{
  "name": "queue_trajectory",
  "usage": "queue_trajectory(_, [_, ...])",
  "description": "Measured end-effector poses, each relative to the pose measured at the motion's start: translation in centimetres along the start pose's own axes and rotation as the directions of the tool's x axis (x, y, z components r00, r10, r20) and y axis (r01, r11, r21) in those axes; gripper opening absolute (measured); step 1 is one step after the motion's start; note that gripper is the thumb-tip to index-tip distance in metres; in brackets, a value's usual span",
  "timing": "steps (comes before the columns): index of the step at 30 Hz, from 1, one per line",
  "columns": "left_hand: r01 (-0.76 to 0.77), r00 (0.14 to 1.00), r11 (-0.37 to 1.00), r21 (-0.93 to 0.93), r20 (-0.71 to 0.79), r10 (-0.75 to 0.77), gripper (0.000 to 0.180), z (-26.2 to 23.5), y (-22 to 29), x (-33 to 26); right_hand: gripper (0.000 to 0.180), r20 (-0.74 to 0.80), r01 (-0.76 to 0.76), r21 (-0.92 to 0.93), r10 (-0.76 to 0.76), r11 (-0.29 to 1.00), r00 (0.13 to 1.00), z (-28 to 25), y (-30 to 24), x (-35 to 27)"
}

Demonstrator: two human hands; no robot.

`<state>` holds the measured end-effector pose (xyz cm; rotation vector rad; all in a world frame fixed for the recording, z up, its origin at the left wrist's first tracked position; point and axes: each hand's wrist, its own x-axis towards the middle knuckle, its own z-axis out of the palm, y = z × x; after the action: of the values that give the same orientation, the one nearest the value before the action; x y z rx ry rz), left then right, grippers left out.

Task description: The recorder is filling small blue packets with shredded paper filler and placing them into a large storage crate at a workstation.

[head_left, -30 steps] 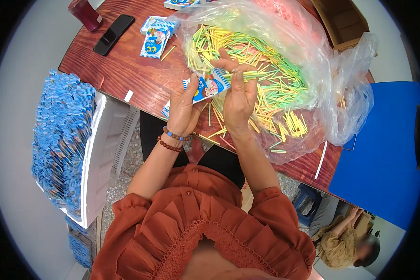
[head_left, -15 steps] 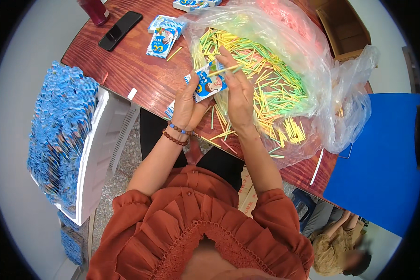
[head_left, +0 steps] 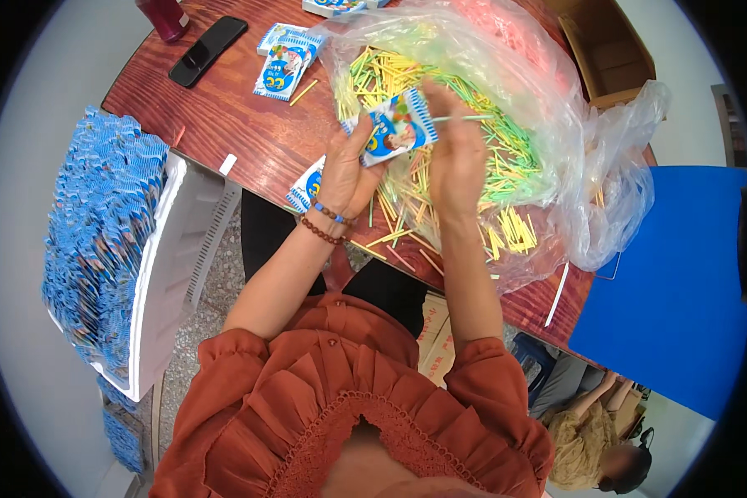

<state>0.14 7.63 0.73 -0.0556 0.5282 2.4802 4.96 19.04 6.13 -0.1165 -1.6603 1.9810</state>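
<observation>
A blue-and-white packet (head_left: pixel 400 131) is pinched in my left hand (head_left: pixel 347 170), its upper end tilted to the right. Just right of it my right hand (head_left: pixel 458 158) is smeared by motion, with a thin pale green stick (head_left: pixel 465 118) lying across its fingers. Under and beyond both hands spreads a heap of yellow and green sticks (head_left: pixel 506 158) in a clear plastic bag (head_left: pixel 548 91). Another such packet (head_left: pixel 307 184) lies partly behind my left wrist.
More packets (head_left: pixel 282 70) lie at the far left beside a loose stick (head_left: pixel 304 92), a black phone (head_left: pixel 209 51) and a red bottle (head_left: pixel 166 18). A white foam box (head_left: pixel 153 274) full of packets stands left of the table. A cardboard box (head_left: pixel 610 50) and blue panel (head_left: pixel 664 290) are right; a person sits beyond.
My right hand has moved right, away from the packet, with a stick across its fingers. My left hand has shifted slightly right with the packet.
</observation>
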Motion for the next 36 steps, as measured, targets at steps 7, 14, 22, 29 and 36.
queue_trajectory(7, [-0.161, 0.987, 0.977, 0.143, 0.019, 0.160, 0.016, 3.6, -1.4, 3.1, 0.012, -0.159, 0.006, -0.570, -0.117, 0.822, 0.980, -9.2, 1.0, -0.6])
queue_trajectory(14, [-0.248, 0.967, 0.906, 0.343, 0.038, 0.250, 0.013, 3.3, -3.4, 5.0, 0.031, 0.067, -0.070, -0.937, 0.374, 0.342, 0.925, -6.9, 1.6, -1.9])
queue_trajectory(22, [-0.108, 0.994, 0.992, 0.063, 0.025, 0.106, 0.018, 1.9, -0.2, 4.2, 0.028, 0.221, 0.159, -0.972, 0.439, 0.174, 0.871, -7.8, 2.6, -0.4])
queue_trajectory(29, [-0.020, 1.000, 1.000, 0.012, -0.017, 0.021, 0.030, 0.4, 1.2, 2.5, 0.021, 0.124, -0.197, -0.781, 0.457, 0.592, 0.881, -11.2, 1.6, -0.5])
queue_trajectory(36, [0.101, 0.995, 0.992, 0.073, -0.014, -0.101, 0.032, -0.9, 0.0, 0.7, 0.010, -0.098, -0.138, -0.211, 0.120, 0.968, 0.988, -7.5, -2.7, -0.2])
